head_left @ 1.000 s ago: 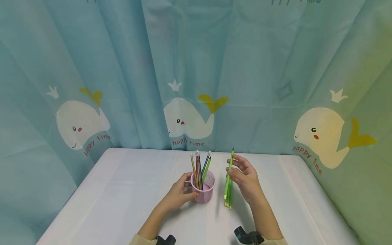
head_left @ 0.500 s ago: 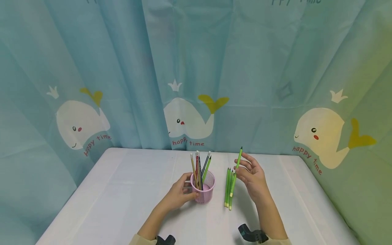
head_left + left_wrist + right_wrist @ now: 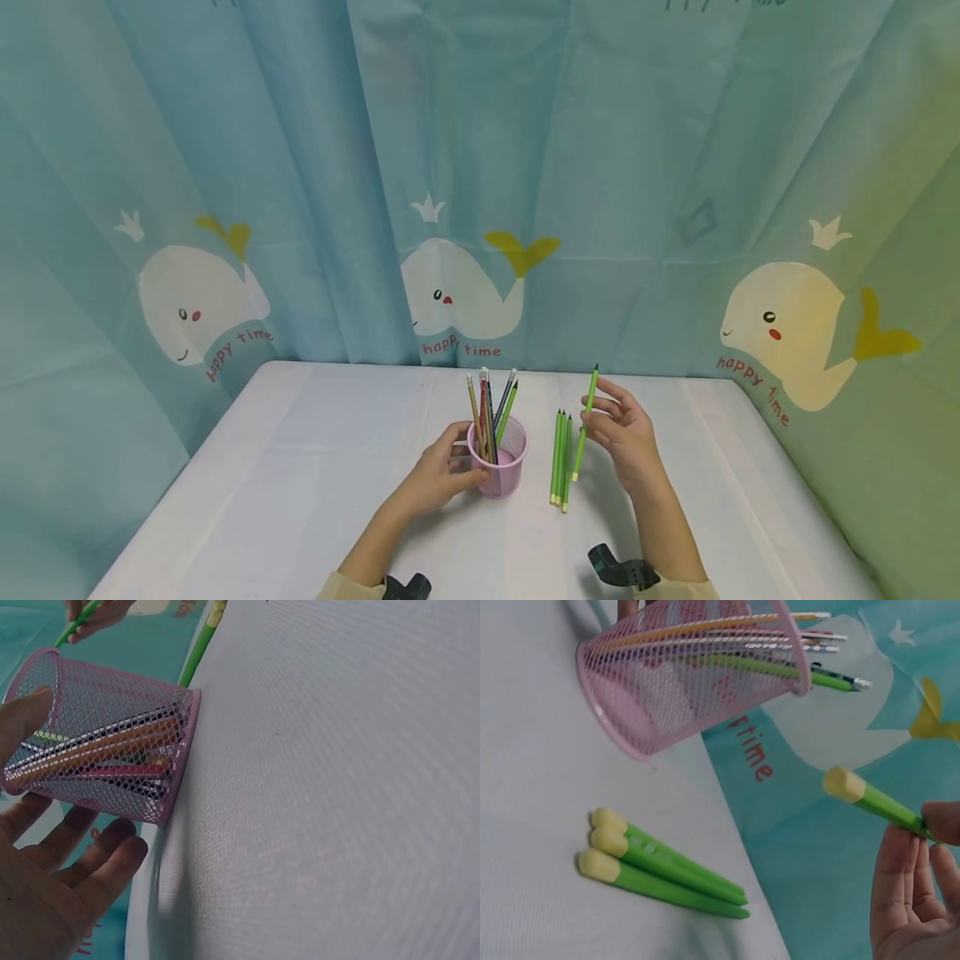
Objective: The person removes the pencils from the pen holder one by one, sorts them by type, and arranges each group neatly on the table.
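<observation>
While a person's left hand [image 3: 438,475] is curling thumb and fingers round a pink, round mesh cup [image 3: 506,481] that is standing upright on a white table [image 3: 337,492], the right hand [image 3: 622,433] is pinching a slim green pencil with a pale-yellow end [image 3: 587,417] above it. The right wrist view is cutting this hand off at its edge, and the thumb is hiding the pencil's tip there. Three matching green pencils [image 3: 559,458] are lying side by side between cup and right hand; faint print on one is staying too small to read. Inside the cup, mesh and overlap are obscuring the lower parts of assorted coloured pencils [image 3: 491,417]. Red "happy time" lettering [image 3: 461,347] is showing beneath white whales [image 3: 461,292] on the blue-green curtain [image 3: 630,125], whose topmost letters are running out of frame.
</observation>
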Action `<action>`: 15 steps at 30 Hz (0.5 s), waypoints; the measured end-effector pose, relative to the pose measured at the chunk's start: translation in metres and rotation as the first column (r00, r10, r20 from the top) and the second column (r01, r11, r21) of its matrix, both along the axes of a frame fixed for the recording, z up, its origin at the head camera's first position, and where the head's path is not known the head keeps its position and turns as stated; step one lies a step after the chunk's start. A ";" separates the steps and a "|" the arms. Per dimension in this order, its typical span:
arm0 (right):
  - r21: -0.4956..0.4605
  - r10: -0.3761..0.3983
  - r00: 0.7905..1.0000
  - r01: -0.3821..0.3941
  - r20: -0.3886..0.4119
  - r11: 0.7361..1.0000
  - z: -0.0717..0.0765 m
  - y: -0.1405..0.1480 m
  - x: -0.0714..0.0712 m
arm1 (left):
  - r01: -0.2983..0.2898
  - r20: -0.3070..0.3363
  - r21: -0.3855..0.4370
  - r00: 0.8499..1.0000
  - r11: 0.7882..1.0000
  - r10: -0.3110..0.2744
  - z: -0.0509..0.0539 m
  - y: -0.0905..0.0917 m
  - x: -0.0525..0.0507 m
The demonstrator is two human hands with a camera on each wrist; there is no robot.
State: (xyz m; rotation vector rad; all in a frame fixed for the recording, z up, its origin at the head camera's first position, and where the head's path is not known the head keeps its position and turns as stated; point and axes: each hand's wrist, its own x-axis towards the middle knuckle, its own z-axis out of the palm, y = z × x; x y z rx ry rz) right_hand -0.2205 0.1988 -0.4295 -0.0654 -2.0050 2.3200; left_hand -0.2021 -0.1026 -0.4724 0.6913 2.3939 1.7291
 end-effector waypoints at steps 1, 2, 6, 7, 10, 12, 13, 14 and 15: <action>0.013 -0.002 1.000 0.002 0.003 1.000 -0.001 0.000 0.000 | -0.001 0.004 -0.001 1.000 1.000 0.001 0.000 0.000 0.000; 0.023 -0.001 1.000 0.001 0.006 1.000 -0.003 0.001 0.000 | 0.000 0.008 0.005 1.000 1.000 0.000 0.001 0.000 0.000; 0.049 -0.002 1.000 0.000 0.029 0.999 -0.008 0.003 -0.001 | 0.002 0.023 0.030 1.000 1.000 -0.003 0.002 0.001 0.002; 0.058 -0.008 0.999 0.006 0.036 0.998 -0.009 0.003 -0.001 | 0.003 0.026 0.034 1.000 0.999 -0.003 0.002 0.001 0.002; 0.108 -0.031 0.998 0.025 0.057 0.994 -0.013 0.005 -0.004 | -0.001 0.030 0.037 1.000 0.999 -0.001 0.002 0.001 0.002; 0.155 -0.042 0.996 0.031 0.073 0.987 -0.016 0.006 -0.006 | -0.005 0.030 0.034 1.000 0.999 0.004 0.003 0.001 0.002; 0.175 -0.045 0.996 0.029 0.083 0.984 -0.018 0.006 -0.007 | -0.006 0.029 0.032 1.000 0.999 0.005 0.003 0.001 0.002; 0.193 -0.044 0.994 0.024 0.097 0.981 -0.020 0.007 -0.008 | -0.008 0.029 0.030 1.000 1.000 0.007 0.003 0.001 0.002; 0.207 -0.039 0.993 0.016 0.109 0.978 -0.022 0.007 -0.009 | -0.009 0.028 0.028 1.000 1.000 0.008 0.003 0.001 0.002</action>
